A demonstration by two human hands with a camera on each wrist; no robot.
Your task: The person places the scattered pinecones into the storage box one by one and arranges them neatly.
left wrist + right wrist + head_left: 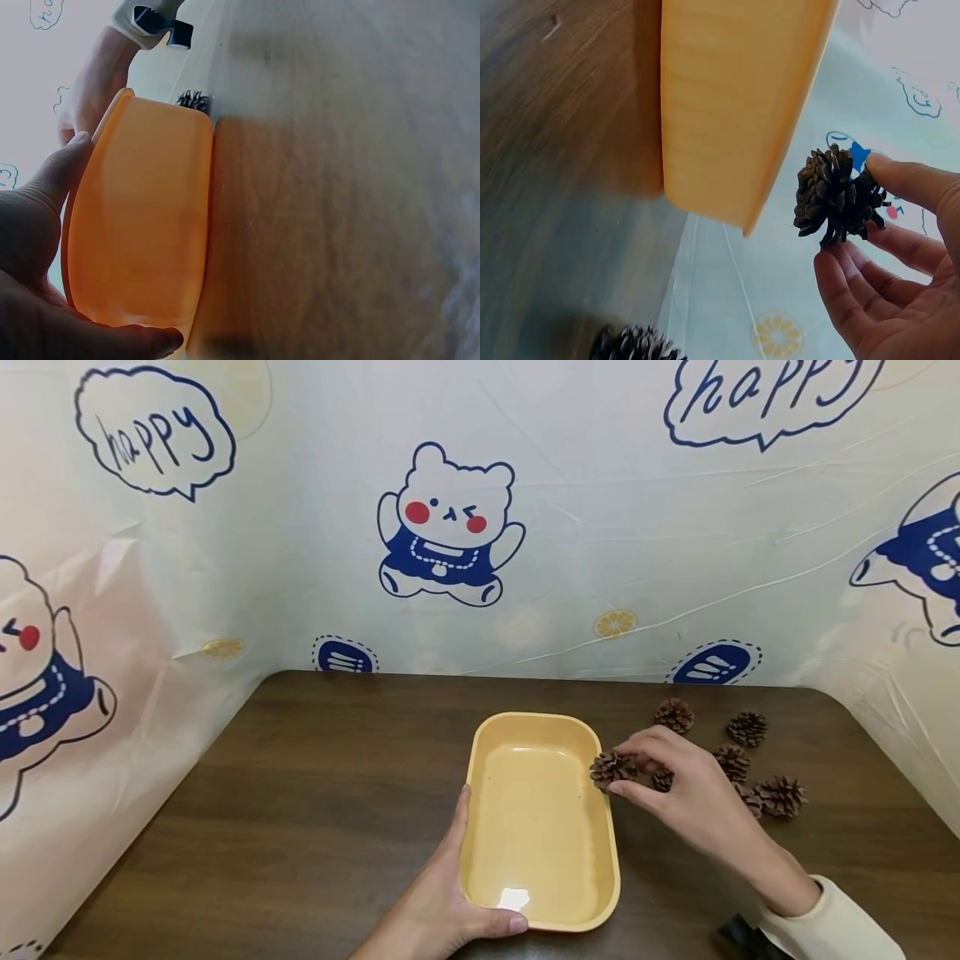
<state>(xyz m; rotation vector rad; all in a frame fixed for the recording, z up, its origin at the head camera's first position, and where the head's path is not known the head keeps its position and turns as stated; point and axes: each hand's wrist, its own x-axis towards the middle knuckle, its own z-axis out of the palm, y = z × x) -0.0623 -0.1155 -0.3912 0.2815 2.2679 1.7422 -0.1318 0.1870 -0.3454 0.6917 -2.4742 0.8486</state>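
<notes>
A brown pine cone is pinched between the thumb and fingers of my right hand, at the right rim of a yellow plastic tray. The right wrist view shows this pine cone raised off the table, beside the tray's outer wall. My left hand grips the tray at its near left corner, with the thumb at the near side and a finger along the left side. No pine cone shows inside the tray.
Several more pine cones lie on the dark wooden table to the right of the tray, some partly hidden behind my right hand. A printed cloth with cartoon bears hangs along the back and sides.
</notes>
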